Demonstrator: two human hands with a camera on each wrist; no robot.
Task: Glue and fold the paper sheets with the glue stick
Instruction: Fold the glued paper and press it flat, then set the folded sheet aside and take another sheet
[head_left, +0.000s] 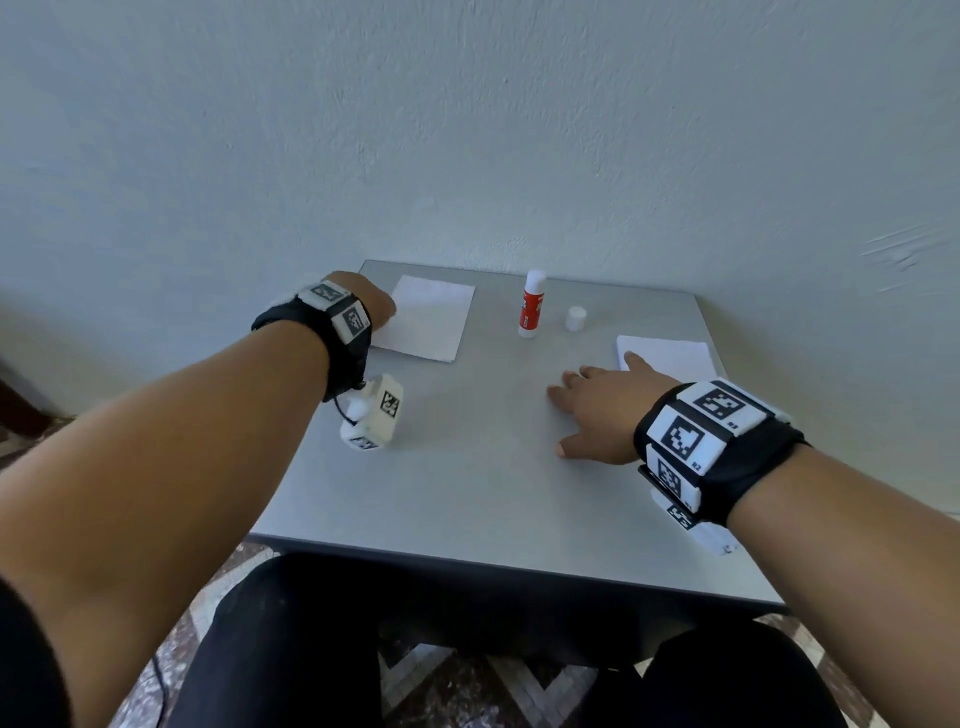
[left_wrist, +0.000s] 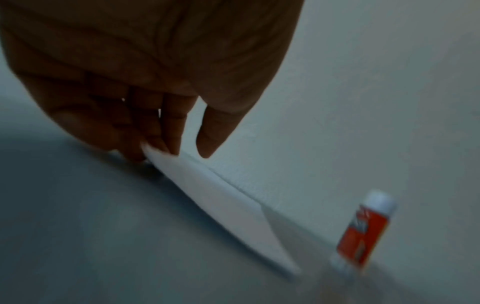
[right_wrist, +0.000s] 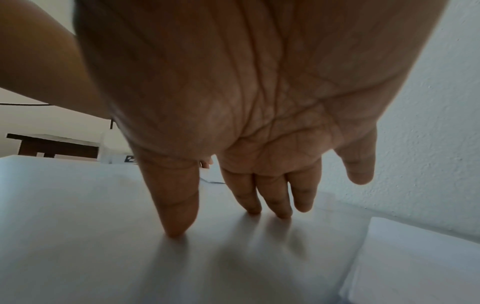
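arms: bare | wrists: black straps (head_left: 343, 353) with white black-patterned marker tiles (head_left: 683, 436) | left wrist: white camera block, black cable | legs: black trousers (head_left: 291, 644)

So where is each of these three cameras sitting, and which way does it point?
Head: worn on the head, looking down at the table, both forearms and hands.
Left wrist: along the left hand lifting a paper sheet.
Right wrist: along the right hand, fingertips on the table.
Head and left wrist share the glue stick.
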